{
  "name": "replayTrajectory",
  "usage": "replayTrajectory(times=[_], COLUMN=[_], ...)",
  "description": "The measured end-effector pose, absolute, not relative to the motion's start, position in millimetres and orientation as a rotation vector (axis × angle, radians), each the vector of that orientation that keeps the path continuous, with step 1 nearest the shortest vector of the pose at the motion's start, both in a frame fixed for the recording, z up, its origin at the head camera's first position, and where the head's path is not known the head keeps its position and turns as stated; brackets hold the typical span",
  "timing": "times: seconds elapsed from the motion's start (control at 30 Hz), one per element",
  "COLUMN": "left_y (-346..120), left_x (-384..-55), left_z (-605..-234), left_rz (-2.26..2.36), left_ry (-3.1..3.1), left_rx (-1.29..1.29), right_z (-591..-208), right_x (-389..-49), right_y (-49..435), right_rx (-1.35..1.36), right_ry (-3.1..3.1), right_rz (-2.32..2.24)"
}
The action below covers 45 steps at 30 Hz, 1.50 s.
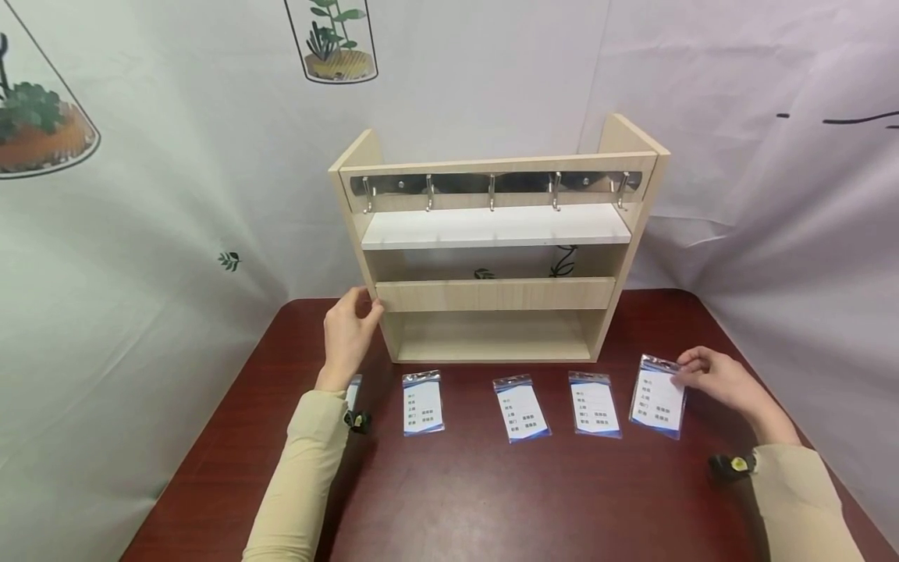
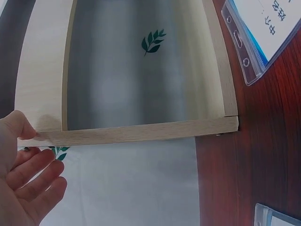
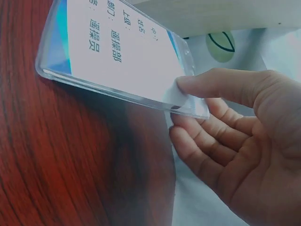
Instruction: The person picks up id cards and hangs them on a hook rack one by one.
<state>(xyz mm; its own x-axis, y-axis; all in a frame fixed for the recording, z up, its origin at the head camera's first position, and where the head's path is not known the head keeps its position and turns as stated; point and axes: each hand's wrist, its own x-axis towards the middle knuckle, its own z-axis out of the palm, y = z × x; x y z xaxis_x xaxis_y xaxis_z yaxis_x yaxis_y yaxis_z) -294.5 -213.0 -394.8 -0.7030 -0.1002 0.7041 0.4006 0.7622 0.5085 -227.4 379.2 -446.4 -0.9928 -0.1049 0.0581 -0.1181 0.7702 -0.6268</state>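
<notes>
With thumb and fingers, my left hand [image 1: 347, 334] grips the left side panel of a light wooden hook rack [image 1: 492, 297]. In the left wrist view the thumb lies on the panel's edge and the other fingers [image 2: 40, 176] are at its outer side. My right hand [image 1: 726, 390] pinches a clear-sleeved name badge [image 1: 656, 400] by its right edge near the top. The right wrist view shows the thumb on the face of this badge [image 3: 117, 52], tilted up from the table at the pinched side.
Several metal hooks [image 1: 492, 193] line the rack's top bar. More badges lie in front of it: one left [image 1: 424, 406], one middle [image 1: 521, 410], one right [image 1: 595, 406], another partly behind the left wrist [image 1: 353, 390]. The dark red table [image 1: 492, 499] meets a patterned white cloth [image 1: 175, 273].
</notes>
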Motion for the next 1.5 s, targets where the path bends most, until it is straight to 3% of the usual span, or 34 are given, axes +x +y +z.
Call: replayTrajectory(times=[0.6, 1.5], left_y=[-215.6, -216.6], left_x=[-293.8, -293.7], left_z=[-394.7, -395.9], left_rz=[-0.877, -0.854], left_ry=[-2.202, -2.211], left_rx=[-0.24, -0.234], right_z=[-433.9, -385.8], right_x=[-226.5, -226.0], right_y=[372.1, 342.0], right_rx=[0.208, 0.287], right_ry=[-2.56, -2.202], right_rz=[1.687, 1.917])
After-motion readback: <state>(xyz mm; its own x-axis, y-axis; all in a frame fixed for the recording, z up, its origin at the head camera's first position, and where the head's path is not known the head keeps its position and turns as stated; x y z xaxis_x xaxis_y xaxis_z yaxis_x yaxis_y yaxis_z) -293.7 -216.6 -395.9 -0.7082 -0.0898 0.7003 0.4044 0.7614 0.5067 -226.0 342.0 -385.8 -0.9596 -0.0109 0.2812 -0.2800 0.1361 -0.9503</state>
